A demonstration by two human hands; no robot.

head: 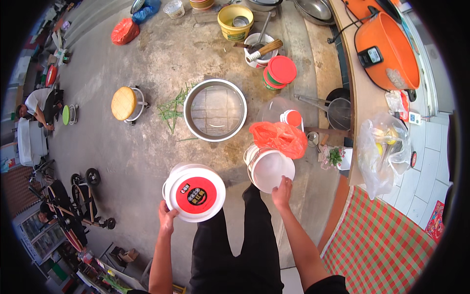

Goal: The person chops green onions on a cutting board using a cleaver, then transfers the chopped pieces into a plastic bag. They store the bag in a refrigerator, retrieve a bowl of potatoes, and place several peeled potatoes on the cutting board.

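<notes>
My left hand (167, 215) grips the lower left rim of a white plastic bucket (214, 205), whose lid bears a red round label with writing. My right hand (282, 193) holds the rim of an open white plastic bucket (271, 169), which looks empty inside. Ahead, a round metal basin (243, 106) of clear water stands on the concrete floor, with green stalks (172, 110) lying beside its left edge. A red plastic bag (279, 139) rests just beyond the open bucket, next to a clear jug with a red cap (293, 118).
A stool with a round yellow seat (123, 103) stands at left. Red-lidded tubs (281, 70), a brush (270, 48) on a white bucket and a yellow bucket (224, 22) stand ahead. Strainers (339, 113) lie near the wooden table (358, 147). A person (40, 103) bends at far left.
</notes>
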